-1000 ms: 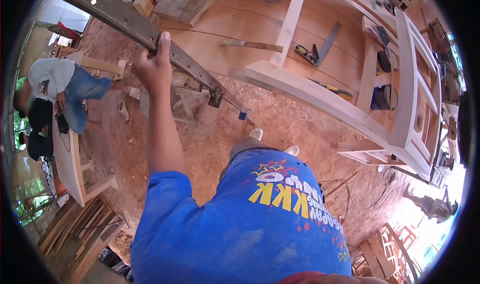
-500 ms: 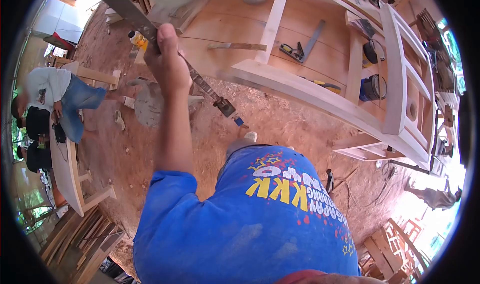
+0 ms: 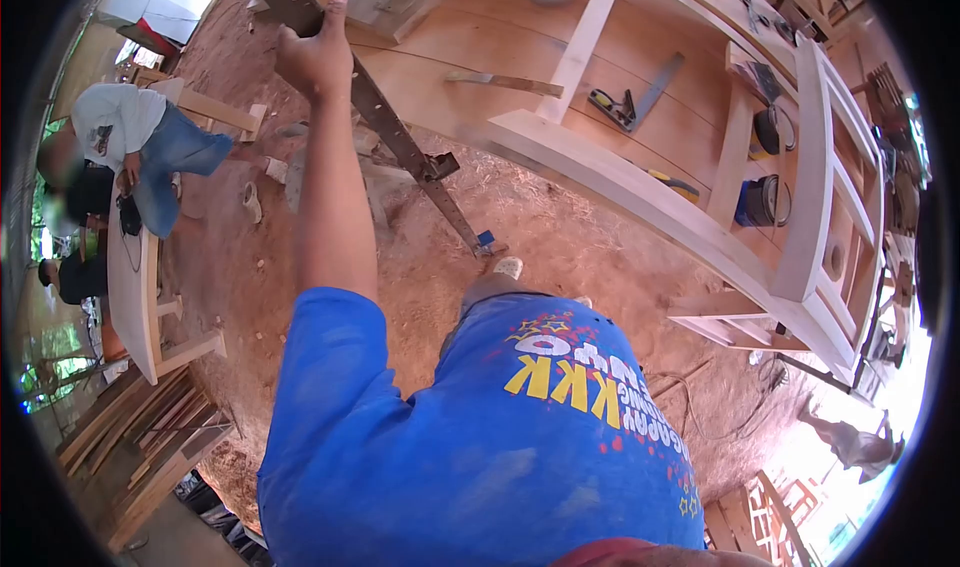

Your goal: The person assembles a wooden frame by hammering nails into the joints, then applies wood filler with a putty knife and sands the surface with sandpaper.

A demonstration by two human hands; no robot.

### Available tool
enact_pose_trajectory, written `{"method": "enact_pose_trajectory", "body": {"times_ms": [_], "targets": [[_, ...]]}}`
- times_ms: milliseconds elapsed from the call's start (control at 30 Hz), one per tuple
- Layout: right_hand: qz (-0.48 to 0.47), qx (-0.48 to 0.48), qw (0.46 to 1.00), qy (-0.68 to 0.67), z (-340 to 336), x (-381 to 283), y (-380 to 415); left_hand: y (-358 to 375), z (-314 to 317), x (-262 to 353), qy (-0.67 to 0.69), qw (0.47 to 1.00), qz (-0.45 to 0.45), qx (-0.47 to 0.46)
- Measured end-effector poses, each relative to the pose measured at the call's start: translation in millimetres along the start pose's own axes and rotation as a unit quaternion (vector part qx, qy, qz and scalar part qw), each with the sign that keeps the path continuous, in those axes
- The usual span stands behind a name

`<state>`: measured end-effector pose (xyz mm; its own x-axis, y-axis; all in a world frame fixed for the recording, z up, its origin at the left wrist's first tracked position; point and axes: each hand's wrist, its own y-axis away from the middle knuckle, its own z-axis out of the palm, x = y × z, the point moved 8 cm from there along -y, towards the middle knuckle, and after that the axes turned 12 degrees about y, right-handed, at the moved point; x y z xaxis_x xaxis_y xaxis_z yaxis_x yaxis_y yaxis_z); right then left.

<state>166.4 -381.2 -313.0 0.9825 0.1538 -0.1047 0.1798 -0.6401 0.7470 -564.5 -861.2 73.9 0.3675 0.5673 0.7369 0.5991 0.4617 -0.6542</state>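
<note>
My left hand [image 3: 318, 59] is raised at the upper left, its fingers wrapped round a long metal bar clamp [image 3: 385, 117]. The clamp's bar runs from the top edge down to the right, with a jaw [image 3: 438, 168] partway along it. Near my shoe [image 3: 509, 267], a blue piece [image 3: 486, 238] shows at the clamp's lower end. The clamp's upper end is out of view. My right hand cannot be seen.
To the right, a pale wooden frame [image 3: 640, 192] stands on a wooden panel. A square [image 3: 655, 92], a strip of wood [image 3: 505, 84] and cans [image 3: 763, 200] lie within reach. A seated person [image 3: 180, 157] is at the left by a plank bench [image 3: 135, 302].
My left hand has moved up and away from me, still holding the bar clamp. The jaw shows higher in view. The whole scene has shifted slightly as my head moved.
</note>
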Motion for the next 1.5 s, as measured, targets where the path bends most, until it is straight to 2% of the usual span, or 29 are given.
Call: {"method": "enact_pose_trajectory", "body": {"times_ms": [100,233,367,567,667,767,867,967,1000,1033,1067,1100,1133,1167,1233,1300,1400,1500], "targets": [[0.001,0.002,1.0,0.0,0.2,-5.1,-2.7,-1.5,4.9,6.4,0.02,0.999,0.034,-0.002],[0.009,0.005,1.0,-0.002,1.0,-5.7,-5.3,-10.0,10.9,-12.2,-0.02,0.999,-0.028,-0.037],[0.018,0.007,1.0,-0.003,3.2,-4.7,-2.9,-18.2,14.8,-34.0,0.041,0.998,0.0,-0.054],[0.022,0.01,1.0,0.001,7.2,-4.4,-2.4,-32.0,23.5,-52.7,-0.02,0.991,-0.024,-0.131],[0.025,0.01,1.0,0.002,9.5,-2.2,-0.3,-34.0,27.9,-59.1,-0.054,0.991,-0.03,-0.116],[0.027,0.01,1.0,0.002,12.5,3.6,3.0,-30.1,27.7,-54.7,-0.073,0.994,0.003,-0.077],[0.031,0.013,0.999,0.003,12.3,15.8,10.0,-25.3,24.0,-44.1,-0.091,0.992,-0.001,-0.086],[0.028,0.013,0.999,0.015,10.5,21.4,9.9,-26.6,17.3,-38.5,-0.075,0.992,0.045,-0.09],[0.035,0.017,0.999,0.012,11.5,26.5,10.5,-25.0,14.7,-47.9,0.012,0.998,0.025,-0.062],[0.046,0.021,0.999,0.008,14.7,33.4,13.5,-20.9,6.2,-49.9,-0.004,0.997,0.044,-0.063],[0.056,0.027,0.998,0.012,18.8,43.3,12.7,-14.8,-2.5,-69.8,0.051,0.995,0.066,-0.052],[0.068,0.027,0.997,0.015,27.1,51.0,11.5,0.6,-7.1,-38.3,0.108,0.989,0.086,-0.045],[0.084,0.026,0.996,0.02,36.1,63.1,9.2,26.5,-13.2,-24.2,0.149,0.987,-0.013,-0.06],[0.102,0.017,0.992,0.069,59.8,88.8,-9.6,59.0,-8.7,16.7,0.186,0.979,-0.007,-0.081],[0.16,-0.004,0.987,-0.013,48.3,68.4,20.2,119.0,23.4,45.1,0.163,0.96,-0.016,-0.229],[0.19,-0.023,0.98,-0.058,58.8,71.0,23.7,195.8,55.3,87.7,0.281,0.906,-0.148,-0.28],[0.214,-0.029,0.966,-0.144,74.8,78.9,20.6,272.2,96.9,153.6,0.296,0.83,-0.164,-0.443],[0.232,-0.034,0.951,-0.203,89.2,89.4,9.3,331.5,144.1,234.0,0.319,0.733,-0.125,-0.588]]}}
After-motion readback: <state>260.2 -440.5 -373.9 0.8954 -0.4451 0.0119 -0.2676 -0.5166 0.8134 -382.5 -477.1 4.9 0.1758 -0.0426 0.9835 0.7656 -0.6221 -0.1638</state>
